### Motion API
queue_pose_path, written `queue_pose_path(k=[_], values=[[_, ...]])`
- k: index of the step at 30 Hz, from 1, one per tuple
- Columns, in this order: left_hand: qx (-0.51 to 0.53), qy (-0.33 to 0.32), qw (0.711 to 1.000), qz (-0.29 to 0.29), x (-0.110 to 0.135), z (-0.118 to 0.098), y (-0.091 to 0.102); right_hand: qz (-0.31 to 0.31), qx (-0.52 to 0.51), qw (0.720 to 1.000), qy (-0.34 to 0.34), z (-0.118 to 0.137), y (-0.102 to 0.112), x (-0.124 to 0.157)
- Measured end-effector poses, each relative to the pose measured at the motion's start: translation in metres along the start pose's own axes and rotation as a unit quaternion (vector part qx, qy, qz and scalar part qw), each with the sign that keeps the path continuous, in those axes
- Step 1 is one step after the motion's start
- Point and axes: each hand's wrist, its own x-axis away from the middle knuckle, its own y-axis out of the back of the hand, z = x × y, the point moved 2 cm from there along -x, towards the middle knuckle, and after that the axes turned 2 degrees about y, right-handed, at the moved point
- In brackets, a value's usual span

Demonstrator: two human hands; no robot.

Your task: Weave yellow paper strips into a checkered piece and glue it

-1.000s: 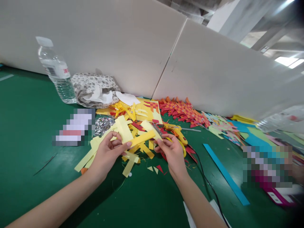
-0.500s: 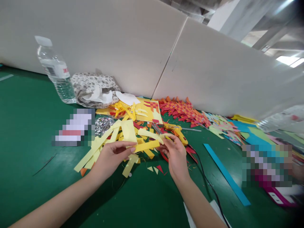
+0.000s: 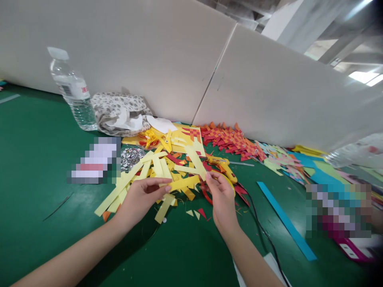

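My left hand [image 3: 140, 199] pinches a deeper yellow paper strip [image 3: 184, 183] between thumb and fingers, and it points toward my other hand. Pale yellow strips [image 3: 158, 165] stand up just behind those fingers; whether they are held too I cannot tell. My right hand [image 3: 221, 195] is closed on a pale yellow paper strip [image 3: 196, 161] that slants up and to the left. Another pale strip [image 3: 184, 169] runs leftward from near the same fingertips. Beneath and behind both hands lies a pile of yellow paper strips [image 3: 119, 191]. Red scissor handles [image 3: 206, 195] show partly beside my right hand.
A yellow glue gun [image 3: 221, 163] with a black cable [image 3: 260, 227] lies behind my right hand. Woven red-orange paper fish [image 3: 230, 139] line the wall. Googly eyes [image 3: 130, 158], a water bottle [image 3: 73, 91] and a blurred-out phone-like object [image 3: 94, 159] are left. A blue strip [image 3: 285, 219] lies right.
A pale strip now slants upward from my right fingertips, where a curved strip lay flatter before. The wide pale piece above my left fingers now shows as narrower strips. Both hands have hardly moved.
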Motion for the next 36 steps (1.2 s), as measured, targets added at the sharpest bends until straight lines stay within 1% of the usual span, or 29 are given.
queue_pose_path(k=[5,8,11,13,15,17,20,22,23,25,27,29,30,32,36], values=[[-0.043,-0.020,0.999,0.016,-0.006,0.010,0.000,-0.004,0.057,0.996,0.064,0.003,0.000,0.005],[-0.077,-0.031,0.997,0.009,-0.007,0.013,0.000,0.009,0.095,0.991,0.089,0.007,-0.001,0.009],[-0.113,-0.048,0.992,0.001,-0.006,0.010,0.000,0.034,0.115,0.988,0.100,0.009,-0.002,0.014],[-0.129,-0.056,0.990,0.001,-0.005,0.008,0.000,0.058,0.116,0.987,0.097,0.009,-0.004,0.016],[-0.134,-0.057,0.989,0.005,-0.005,0.007,0.000,0.096,0.100,0.987,0.082,0.009,-0.005,0.018],[-0.134,-0.060,0.989,0.006,-0.004,0.007,0.000,0.150,0.070,0.985,0.057,0.010,-0.007,0.020],[-0.133,-0.054,0.990,0.000,-0.005,0.008,-0.001,0.227,0.032,0.973,0.028,0.013,-0.011,0.024],[-0.125,-0.043,0.991,-0.005,-0.005,0.009,-0.001,0.247,0.020,0.969,0.020,0.013,-0.013,0.026],[-0.120,-0.039,0.992,-0.005,-0.005,0.010,-0.001,0.238,0.014,0.971,0.021,0.013,-0.014,0.025],[-0.108,-0.038,0.993,-0.004,-0.005,0.010,0.000,0.182,0.000,0.983,0.029,0.009,-0.013,0.021],[-0.092,-0.029,0.995,-0.001,-0.006,0.009,0.001,0.085,-0.035,0.995,0.032,0.004,-0.008,0.013],[-0.066,-0.011,0.998,-0.001,-0.006,0.007,0.002,0.007,-0.078,0.997,-0.006,-0.002,-0.003,0.005],[-0.054,-0.002,0.999,-0.002,-0.006,0.007,0.003,-0.013,-0.096,0.995,-0.027,-0.004,-0.001,0.001],[-0.033,0.011,0.999,-0.007,-0.006,0.007,0.004,-0.041,-0.116,0.991,-0.042,-0.006,0.003,-0.004],[-0.008,0.021,1.000,-0.014,-0.007,0.008,0.005,-0.052,-0.105,0.992,-0.039,-0.006,0.003,-0.005]])
